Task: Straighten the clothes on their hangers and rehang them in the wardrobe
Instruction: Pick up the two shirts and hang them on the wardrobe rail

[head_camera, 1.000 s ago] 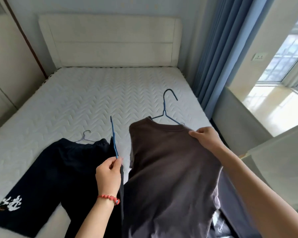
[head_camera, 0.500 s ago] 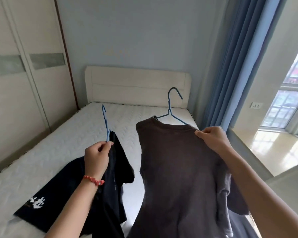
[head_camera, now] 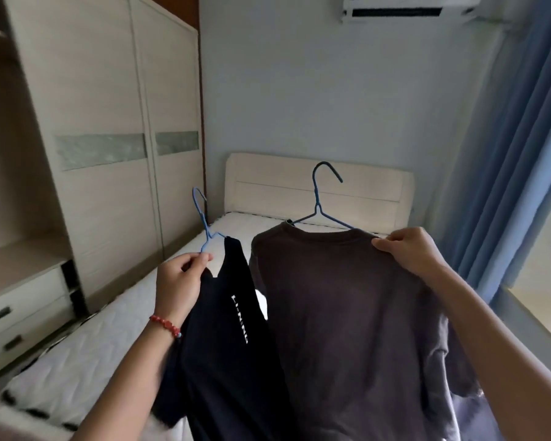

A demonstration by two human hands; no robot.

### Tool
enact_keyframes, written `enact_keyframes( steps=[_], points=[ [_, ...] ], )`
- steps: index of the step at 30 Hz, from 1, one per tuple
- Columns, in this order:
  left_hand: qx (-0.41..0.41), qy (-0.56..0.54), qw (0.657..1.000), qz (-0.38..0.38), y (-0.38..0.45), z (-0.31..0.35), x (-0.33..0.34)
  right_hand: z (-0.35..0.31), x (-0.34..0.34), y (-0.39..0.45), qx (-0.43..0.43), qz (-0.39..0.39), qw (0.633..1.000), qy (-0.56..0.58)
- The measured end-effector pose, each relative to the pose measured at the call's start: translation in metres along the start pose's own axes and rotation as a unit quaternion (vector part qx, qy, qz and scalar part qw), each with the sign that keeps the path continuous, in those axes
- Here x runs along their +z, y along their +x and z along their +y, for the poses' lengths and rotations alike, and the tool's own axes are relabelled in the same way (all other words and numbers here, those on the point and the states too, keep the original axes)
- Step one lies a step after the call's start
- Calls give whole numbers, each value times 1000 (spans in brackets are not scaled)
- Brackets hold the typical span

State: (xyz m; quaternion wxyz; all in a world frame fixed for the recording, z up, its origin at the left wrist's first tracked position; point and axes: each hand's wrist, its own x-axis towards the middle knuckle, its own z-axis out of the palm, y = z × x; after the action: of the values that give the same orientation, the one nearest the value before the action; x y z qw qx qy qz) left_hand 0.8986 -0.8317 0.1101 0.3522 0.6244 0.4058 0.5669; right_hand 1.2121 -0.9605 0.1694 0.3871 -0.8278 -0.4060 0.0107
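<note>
Head view: nearest, a black shirt [head_camera: 233, 329] is held by the left hand [head_camera: 180, 280] pinched on its light-blue hanger [head_camera: 204, 224], a brown shirt [head_camera: 347, 329] is gripped at the shoulder by the right hand [head_camera: 409, 251], while farther off at ten o'clock the wardrobe [head_camera: 102, 122], nearer the left hand, is seen.
</note>
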Motion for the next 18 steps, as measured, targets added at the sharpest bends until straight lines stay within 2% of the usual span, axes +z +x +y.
enact_keyframes(
  steps=[4,10,18],
  points=[
    [4,15,1000,19,36,-12,-83,-82,35,-10,-47,-27,999,-1],
    [30,49,997,54,71,-18,-203,-190,97,-14,-128,-17,991,21],
    [28,96,986,135,108,-27,-335,-309,195,-14,-180,-80,976,91]
  ],
)
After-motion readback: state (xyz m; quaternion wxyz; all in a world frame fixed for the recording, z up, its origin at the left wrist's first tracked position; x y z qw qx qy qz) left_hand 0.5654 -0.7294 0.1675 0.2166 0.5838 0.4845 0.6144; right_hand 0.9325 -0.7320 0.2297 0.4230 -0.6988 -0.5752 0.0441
